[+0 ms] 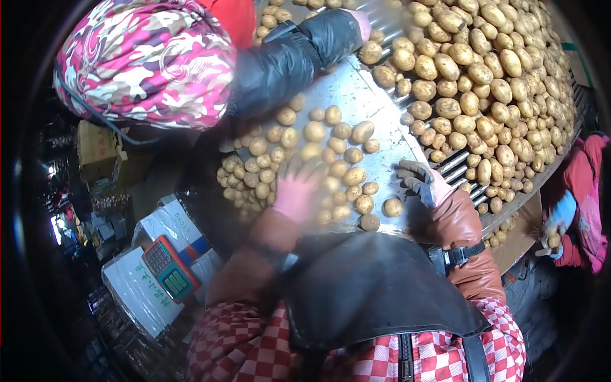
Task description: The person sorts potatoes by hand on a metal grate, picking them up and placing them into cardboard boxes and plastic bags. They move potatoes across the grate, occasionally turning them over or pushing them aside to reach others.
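My left hand (300, 184), in a pink glove and blurred by motion, lies over small potatoes (254, 169) on the left part of the metal tray (385, 137). Its fingers are spread and point up the tray among the potatoes. At the tray's right edge, my right hand (420, 181) wears a grey and pink glove. Its fingers are apart, slightly bent, with nothing between them. A single potato (393, 207) sits on the metal to the lower left of that hand. Beyond the tray's right edge, a large heap of potatoes (480, 83) rests on metal bars (454, 167).
Across the tray a person in a camouflage-patterned hood (149, 63) reaches a dark sleeve (296, 60) toward the heap. At right, another person's gloved hand (560, 219) holds a potato. A red scale (170, 268) stands on white boxes (130, 286) at lower left.
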Motion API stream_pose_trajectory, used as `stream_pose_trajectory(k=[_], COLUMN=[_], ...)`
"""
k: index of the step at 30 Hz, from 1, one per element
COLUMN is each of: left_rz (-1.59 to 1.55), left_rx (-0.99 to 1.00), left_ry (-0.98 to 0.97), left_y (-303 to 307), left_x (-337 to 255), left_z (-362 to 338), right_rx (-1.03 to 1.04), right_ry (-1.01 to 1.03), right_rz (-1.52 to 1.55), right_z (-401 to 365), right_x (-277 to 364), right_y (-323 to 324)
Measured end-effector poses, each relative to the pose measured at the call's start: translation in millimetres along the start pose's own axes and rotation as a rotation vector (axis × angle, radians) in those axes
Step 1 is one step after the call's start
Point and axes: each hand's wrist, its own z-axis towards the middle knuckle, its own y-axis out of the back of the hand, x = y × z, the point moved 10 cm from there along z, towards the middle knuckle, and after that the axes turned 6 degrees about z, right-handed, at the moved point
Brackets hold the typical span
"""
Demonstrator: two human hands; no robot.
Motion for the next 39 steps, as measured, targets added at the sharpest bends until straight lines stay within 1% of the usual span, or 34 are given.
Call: stream_pose_trajectory(k=[2,3,4,6,7,8,9,11,12,14,15,16,17,19,20,21,22,23,24,25,26,27,28,29,30,31,32,34,35,36,37,39], left_rz=[-0.13,-0.138,-0.145,-0.082,-0.01,0.062,0.059,0.064,0.018,-0.087,-0.051,-0.015,0.02,0.088,0.116,0.173,0.23,0.199,0.164,-0.07,-0.176,-0.279,-0.247,-0.166,-0.084,0.048,0.182,0.167,0.178,0.185,0.19,0.126], left_rx=[0.064,0.009,-0.051,-0.11,-0.109,-0.109,-0.12,-0.141,0.044,0.424,0.34,0.257,0.174,-0.047,-0.157,-0.239,-0.321,-0.26,-0.201,-0.219,-0.209,-0.201,-0.177,-0.165,-0.157,-0.167,-0.175,0.046,0.028,0.017,0.005,0.03], left_ry=[0.076,0.166,0.255,0.222,0.098,-0.026,-0.089,-0.217,-0.021,0.387,0.488,0.583,0.676,0.594,0.554,0.494,0.433,0.483,0.529,0.634,0.675,0.719,0.709,0.659,0.61,0.519,0.421,0.254,0.205,0.158,0.117,0.103], left_y=[-3,7,18,23,18,14,13,14,7,-2,-8,-29,-36,0,18,34,46,37,24,-1,-16,-28,-37,-33,-15,2,18,-8,-5,-4,-3,-9], left_x=[16,23,26,8,-14,-32,-35,-34,-12,19,46,81,104,101,97,91,91,111,134,171,188,201,204,182,152,105,61,17,4,-10,-21,-20], left_z=[-18,-22,-26,-23,-11,-7,-12,-22,-18,-41,-58,-85,-101,-79,-67,-46,-20,1,24,41,60,79,100,112,125,130,129,108,96,80,63,30], right_rx=[0.04,0.059,0.056,-0.007,-0.04,-0.054,-0.069,-0.103,-0.107,-0.134,-0.16,-0.196,-0.145,-0.22,-0.242,-0.042,-0.068,-0.096,-0.105,-0.119,-0.141,-0.073,-0.006,0.0,-0.001,0.067,0.04,-0.042,-0.095,-0.161,-0.167,-0.204], right_ry=[-0.019,-0.02,0.054,0.032,0.014,0.07,0.126,0.354,0.171,0.088,0.151,0.233,0.397,0.541,0.7,0.442,0.453,0.462,0.314,0.162,0.316,0.168,0.03,0.005,-0.02,0.012,0.057,0.066,0.035,0.066,0.075,0.037], right_rz=[0.005,0.005,-0.284,-0.283,-0.279,-0.305,-0.332,-0.534,-0.269,-0.333,-0.444,-0.488,-0.436,-0.762,-0.927,-0.901,-1.035,-1.171,-1.147,-1.118,-1.089,-0.775,-0.457,-0.166,0.124,0.406,0.595,0.809,0.829,0.737,0.667,0.597], right_z=[-1,-1,-2,8,14,23,31,52,56,50,56,63,69,89,97,126,118,106,108,107,100,105,108,95,80,68,57,30,22,16,13,5], right_x=[-4,1,17,16,10,15,20,29,34,77,89,97,104,109,102,70,75,80,74,64,63,33,4,5,9,13,20,35,41,36,31,25], right_y=[-1,-6,-11,-13,-11,-11,-10,-3,-5,-27,-28,-31,-38,-48,-60,-66,-79,-97,-96,-89,-86,-66,-49,-43,-39,-33,-27,-18,-14,3,9,14])
